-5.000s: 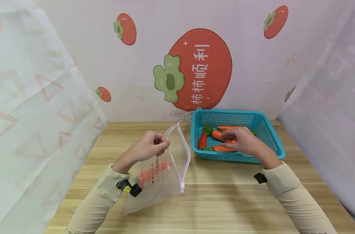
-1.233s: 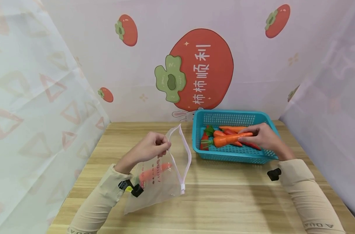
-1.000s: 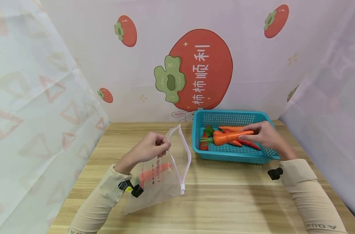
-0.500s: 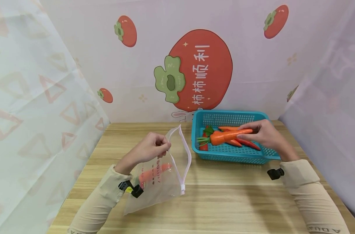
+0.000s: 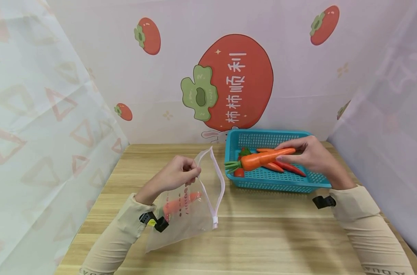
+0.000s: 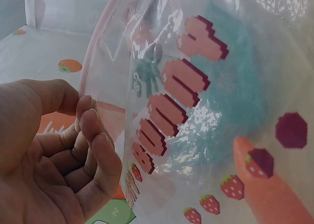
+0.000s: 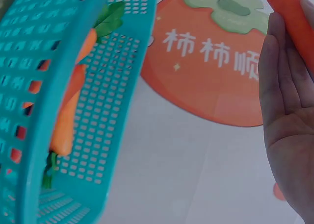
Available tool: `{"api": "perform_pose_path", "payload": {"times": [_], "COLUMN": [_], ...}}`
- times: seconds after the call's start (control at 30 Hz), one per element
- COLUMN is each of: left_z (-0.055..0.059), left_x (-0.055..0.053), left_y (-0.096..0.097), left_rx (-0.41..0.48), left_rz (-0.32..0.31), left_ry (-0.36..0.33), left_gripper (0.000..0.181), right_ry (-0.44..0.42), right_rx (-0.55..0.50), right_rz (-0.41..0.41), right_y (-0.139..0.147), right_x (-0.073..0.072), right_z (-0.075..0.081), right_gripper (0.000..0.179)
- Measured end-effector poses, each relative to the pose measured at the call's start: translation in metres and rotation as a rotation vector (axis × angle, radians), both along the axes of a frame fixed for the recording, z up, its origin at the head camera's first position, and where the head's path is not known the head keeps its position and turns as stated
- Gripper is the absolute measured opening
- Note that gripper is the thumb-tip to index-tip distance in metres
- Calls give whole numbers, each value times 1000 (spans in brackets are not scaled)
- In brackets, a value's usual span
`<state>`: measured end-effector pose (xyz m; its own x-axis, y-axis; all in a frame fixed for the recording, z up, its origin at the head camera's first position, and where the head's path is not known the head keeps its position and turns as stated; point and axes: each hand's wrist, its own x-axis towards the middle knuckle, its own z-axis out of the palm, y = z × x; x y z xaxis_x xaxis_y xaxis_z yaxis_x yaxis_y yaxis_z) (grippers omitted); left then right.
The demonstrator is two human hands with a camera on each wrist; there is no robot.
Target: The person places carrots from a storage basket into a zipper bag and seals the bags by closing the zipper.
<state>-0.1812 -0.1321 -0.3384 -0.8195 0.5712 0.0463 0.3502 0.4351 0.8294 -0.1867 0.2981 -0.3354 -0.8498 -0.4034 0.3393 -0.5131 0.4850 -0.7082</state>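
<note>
Bag (image 5: 194,225) is gaping, your left hand (image 5: 181,170) pinching its rim; the orange piece (image 5: 175,206) inside is showing only hazily. Your right hand (image 5: 311,153) is gripping a carrot (image 5: 256,161) near its narrow end over the basket (image 5: 273,185), partly hiding vegetables (image 5: 293,169); right wrist view is cropping the carrot.

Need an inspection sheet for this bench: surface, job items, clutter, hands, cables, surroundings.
Surface: wood-grain tabletop.
Job items: held carrot above turquoise basket, which contains other carrots and a red chilli-like vegetable; translucent slider bag, mouth open, bagged carrot inside.
Clutter: nothing seen.
Hands: left hand pinches the bag's edge; right hand grips the held carrot's narrow end, leafy end towards the bag.
Cables: nothing seen.
Surroundings: persimmon-print backdrop, printed side sheets.
</note>
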Motion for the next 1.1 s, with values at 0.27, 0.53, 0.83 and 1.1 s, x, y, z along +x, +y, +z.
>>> {"api": "perform_pose_path", "payload": {"times": [0.27,0.53,0.83,1.1], "left_z": [0,1,1,2], "left_x": [0,1,0,0], "left_y": [1,1,2,3], "left_rx": [-1,-8,-17,-9], "left_rz": [3,7,1,1], "left_ry": [-5,-15,-10,-11], "left_gripper": [25,25,25,23], "right_ry": [58,78,54,16], "right_rx": [8,14,38,71], "right_rz": [41,62,74,49], "right_y": [-12,-27,-44,-60], "right_x": [4,4,-2,-2], "right_z": [12,18,21,23], "right_gripper": [21,23,20,19]}}
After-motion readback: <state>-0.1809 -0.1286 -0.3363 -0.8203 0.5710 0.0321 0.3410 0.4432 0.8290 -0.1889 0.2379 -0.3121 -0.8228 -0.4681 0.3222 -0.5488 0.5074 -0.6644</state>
